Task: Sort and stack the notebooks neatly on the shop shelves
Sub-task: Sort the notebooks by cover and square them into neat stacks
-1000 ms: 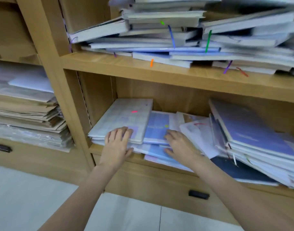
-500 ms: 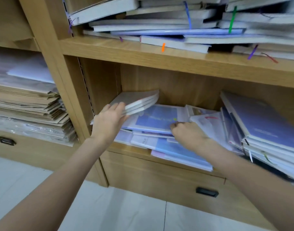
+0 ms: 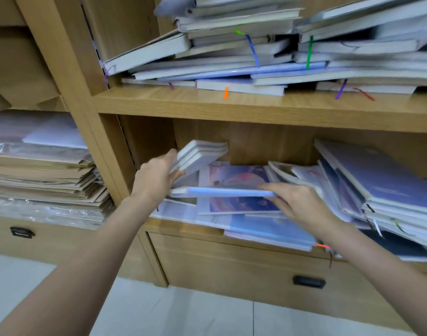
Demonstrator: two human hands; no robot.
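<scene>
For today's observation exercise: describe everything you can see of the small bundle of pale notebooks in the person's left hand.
The bundle looks like three thin notebooks with pale grey-white covers and white page edges, probably paper or card. The left hand grips its near left end, thumb on top, fingers beneath. It is lifted and tilted, with its far end higher, in the lower shelf compartment near the left wall. Its lower edge hangs above the purple notebook; whether they touch is unclear.

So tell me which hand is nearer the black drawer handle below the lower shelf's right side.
Right. The right hand is above the black drawer handle, gripping a blue-edged notebook; the left hand is farther, up and left, holding white notebooks.
</scene>
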